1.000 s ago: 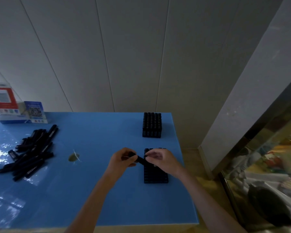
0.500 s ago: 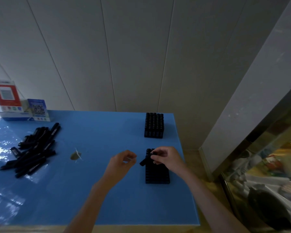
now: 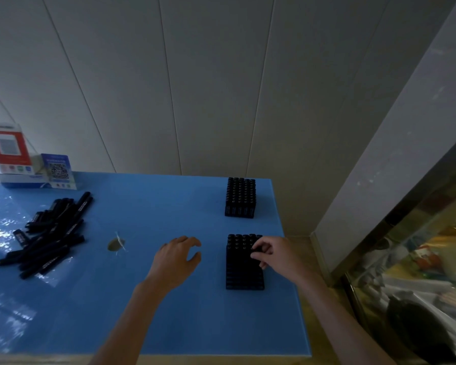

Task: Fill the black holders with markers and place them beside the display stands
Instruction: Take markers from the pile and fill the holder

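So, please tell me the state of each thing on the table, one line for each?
Far holder: upright, full of markers.
Near holder: upright, being filled.
Right hand: pinches a marker at the near holder's top.
Left hand: empty, fingers loosely curled.
Loose markers: lying in a pile.
Display stands: upright.

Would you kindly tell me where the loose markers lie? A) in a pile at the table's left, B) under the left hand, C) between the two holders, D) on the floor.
A: the loose markers lie piled at the left of the table, near the display stands.
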A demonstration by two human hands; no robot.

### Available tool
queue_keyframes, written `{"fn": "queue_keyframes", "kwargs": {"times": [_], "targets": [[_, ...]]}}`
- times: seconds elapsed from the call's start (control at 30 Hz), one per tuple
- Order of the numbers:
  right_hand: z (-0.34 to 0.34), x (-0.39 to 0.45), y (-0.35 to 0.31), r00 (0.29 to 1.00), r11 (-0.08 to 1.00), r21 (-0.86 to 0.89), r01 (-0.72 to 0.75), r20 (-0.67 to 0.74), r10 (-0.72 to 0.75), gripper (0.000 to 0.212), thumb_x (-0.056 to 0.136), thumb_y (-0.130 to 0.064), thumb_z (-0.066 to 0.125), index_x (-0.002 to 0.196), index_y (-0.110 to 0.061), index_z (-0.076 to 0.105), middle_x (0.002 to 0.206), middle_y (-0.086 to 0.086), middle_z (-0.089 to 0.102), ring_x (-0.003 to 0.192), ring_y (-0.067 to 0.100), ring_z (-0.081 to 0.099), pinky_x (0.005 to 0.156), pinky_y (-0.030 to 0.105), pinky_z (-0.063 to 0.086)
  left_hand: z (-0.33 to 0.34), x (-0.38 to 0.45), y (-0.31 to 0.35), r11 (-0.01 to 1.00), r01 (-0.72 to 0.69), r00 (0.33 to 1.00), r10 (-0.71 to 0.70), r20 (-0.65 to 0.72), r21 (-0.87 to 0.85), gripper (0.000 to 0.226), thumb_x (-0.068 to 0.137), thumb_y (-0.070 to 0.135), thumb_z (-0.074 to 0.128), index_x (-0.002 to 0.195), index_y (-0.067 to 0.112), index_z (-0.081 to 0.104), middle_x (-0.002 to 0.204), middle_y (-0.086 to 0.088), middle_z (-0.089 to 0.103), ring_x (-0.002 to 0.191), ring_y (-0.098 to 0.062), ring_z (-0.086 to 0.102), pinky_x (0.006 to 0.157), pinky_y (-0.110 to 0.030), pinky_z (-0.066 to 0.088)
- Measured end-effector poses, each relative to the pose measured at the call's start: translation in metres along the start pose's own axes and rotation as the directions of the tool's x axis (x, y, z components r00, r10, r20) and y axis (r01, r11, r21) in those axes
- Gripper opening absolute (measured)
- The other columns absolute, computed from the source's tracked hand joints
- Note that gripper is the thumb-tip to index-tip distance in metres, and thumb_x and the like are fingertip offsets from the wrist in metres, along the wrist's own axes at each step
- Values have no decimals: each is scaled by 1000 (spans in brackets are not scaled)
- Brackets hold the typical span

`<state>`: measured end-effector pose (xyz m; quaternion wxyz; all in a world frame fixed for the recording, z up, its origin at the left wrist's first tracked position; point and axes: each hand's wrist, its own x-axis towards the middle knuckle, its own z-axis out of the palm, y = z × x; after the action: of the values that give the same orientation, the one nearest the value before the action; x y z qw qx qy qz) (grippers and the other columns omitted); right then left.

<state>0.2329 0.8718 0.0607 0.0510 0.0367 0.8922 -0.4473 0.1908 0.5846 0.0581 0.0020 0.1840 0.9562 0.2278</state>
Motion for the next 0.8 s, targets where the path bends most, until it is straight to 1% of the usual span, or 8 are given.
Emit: {"fn": "queue_keyframes", "kwargs": {"times": [0.1, 0.2, 0.27, 0.43, 0.5, 0.57, 0.7, 0.8], "targets": [[-4, 1, 7, 999, 1000, 0, -27, 42, 27, 16, 88, -6, 71, 104, -8, 69, 79, 11, 71, 64, 16, 72, 62, 25, 59, 1, 1, -4, 999, 18, 1000, -18, 7, -36, 26, 96, 38, 57, 121, 30, 63, 118, 12, 64, 105, -9, 63, 82, -25, 49], [-6, 4, 13, 1000, 997, -77, 1, 25, 1, 15, 91, -7, 67, 105, -9, 70, 80, 9, 71, 63, 11, 69, 62, 19, 56, 0, 3, -6, 998, 35, 999, -34, 11, -50, 24, 95, 38, 58, 117, 32, 64, 115, 14, 64, 99, -6, 63, 72, -22, 47], [-5, 7, 17, 998, 986, -162, 43, -32, -49, 13, 92, -9, 66, 103, -11, 72, 85, 5, 66, 63, 9, 66, 62, 16, 54, 0, 3, -7, 998, 44, 999, -43, 10, -53, 22, 95, 38, 59, 116, 33, 64, 113, 16, 64, 97, -6, 63, 72, -23, 47], [-2, 13, 26, 987, 965, -250, 78, -118, -110, 15, 92, -9, 67, 105, -9, 73, 90, 4, 62, 74, 12, 61, 71, 24, 56, 1, 4, -8, 996, 56, 998, -55, 11, -73, 21, 94, 38, 60, 114, 34, 64, 110, 18, 63, 95, -4, 63, 73, -24, 49], [-1, 13, 30, 985, 954, -283, 98, -112, -134, 14, 90, -10, 69, 102, -10, 75, 88, 1, 63, 73, 3, 56, 71, 12, 47, 1, 4, -9, 994, 63, 998, -63, 10, -92, 20, 93, 36, 61, 113, 34, 64, 108, 17, 63, 96, -3, 62, 74, -24, 49], [0, 11, 33, 983, 949, -297, 107, -114, -147, 13, 88, -9, 71, 100, -10, 75, 88, 1, 67, 72, -2, 54, 68, 5, 39, 1, 3, -9, 992, 75, 997, -75, 10, -106, 19, 93, 35, 62, 112, 34, 64, 107, 17, 64, 96, -3, 62, 75, -25, 50], [2, 9, 38, 972, 957, -267, 116, -167, -164, 7, 86, -7, 73, 93, -8, 73, 84, -1, 70, 70, -7, 55, 65, 5, 44, 1, 1, -9, 989, 98, 995, -97, 15, -107, 19, 92, 34, 63, 111, 34, 65, 106, 17, 64, 94, -2, 62, 75, -25, 50], [5, 10, 45, 973, 956, -267, 121, -161, -168, 6, 86, -11, 74, 90, -11, 69, 84, -4, 69, 73, -1, 59, 68, 14, 49, 2, 1, -5, 985, 129, 992, -127, 17, -111, 18, 91, 35, 63, 109, 36, 64, 104, 19, 62, 94, -1, 61, 74, -23, 47]]}}
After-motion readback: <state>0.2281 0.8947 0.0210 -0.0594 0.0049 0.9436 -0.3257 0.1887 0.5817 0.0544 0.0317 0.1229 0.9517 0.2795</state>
